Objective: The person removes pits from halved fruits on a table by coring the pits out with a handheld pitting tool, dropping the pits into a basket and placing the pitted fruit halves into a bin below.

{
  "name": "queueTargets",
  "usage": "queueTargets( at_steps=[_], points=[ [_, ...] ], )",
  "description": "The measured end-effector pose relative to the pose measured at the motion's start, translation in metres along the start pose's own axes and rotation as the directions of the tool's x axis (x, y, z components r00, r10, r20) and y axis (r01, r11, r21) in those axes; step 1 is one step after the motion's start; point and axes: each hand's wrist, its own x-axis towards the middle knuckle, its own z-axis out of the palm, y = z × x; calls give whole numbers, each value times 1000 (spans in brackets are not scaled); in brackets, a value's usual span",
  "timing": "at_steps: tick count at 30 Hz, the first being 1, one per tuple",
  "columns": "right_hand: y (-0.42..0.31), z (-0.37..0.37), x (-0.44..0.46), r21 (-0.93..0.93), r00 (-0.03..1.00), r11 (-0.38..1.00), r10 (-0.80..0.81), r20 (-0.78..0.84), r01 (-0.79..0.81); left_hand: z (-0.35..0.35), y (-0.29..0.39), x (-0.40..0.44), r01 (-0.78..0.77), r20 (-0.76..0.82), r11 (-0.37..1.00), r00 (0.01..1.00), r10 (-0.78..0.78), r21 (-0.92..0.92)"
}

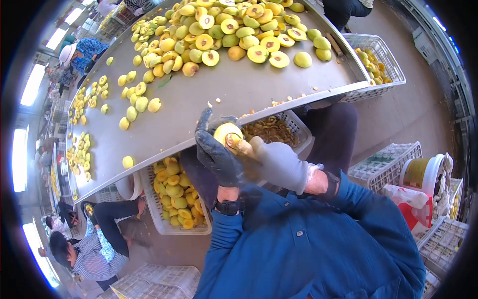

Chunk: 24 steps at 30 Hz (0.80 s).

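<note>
My left hand [219,159], in a dark glove, cups a yellow peach half [227,133] with its cut side turned towards my right hand. My right hand [284,167], in a grey glove, is closed around a small tan-handled pitting tool [244,147]. The tool's tip meets the brownish pit hollow of the fruit; its blade cannot be made out. Both hands are over my lap, just off the near edge of the metal table [199,94]. Beneath them a crate of pits and scraps [271,130] is partly hidden by my hands.
A large heap of halved peaches [229,30] lies on the table, with loose halves [132,107] to the left. A crate of peach halves [179,199] stands by my left leg. Another crate [378,65] is beyond the table's right corner. A co-worker [94,249] sits at lower left.
</note>
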Motion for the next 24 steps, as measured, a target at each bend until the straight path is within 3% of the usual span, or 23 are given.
queueTargets(
  at_steps=[5, 6, 11, 14, 18, 24],
  points=[
    [12, 16, 0, 55, 991, 995, -75, -114, 82, 3, 4, -2, -23, -20, 1000, 1000, 23, 21],
    [13, 16, 3, -41, 997, 997, -63, -34, 61, 4, 5, -4, -30, -22, 999, 999, 31, 29],
    [9, 18, 3, 245, 992, 967, -43, -121, 71, 7, 7, -10, -80, -23, 992, 996, 82, 100],
    [4, 15, 2, 166, 995, 985, -26, -100, 42, 11, 5, -6, -84, -34, 989, 995, 89, 120],
    [3, 13, -2, 173, 995, 985, -1, -103, 19, 17, 13, -10, 37, -94, 999, 995, -39, -24],
    [0, 10, -4, 128, 995, 992, -3, -99, 16, 11, 15, -16, 9, -74, 1000, 997, -9, -10]
  ],
)
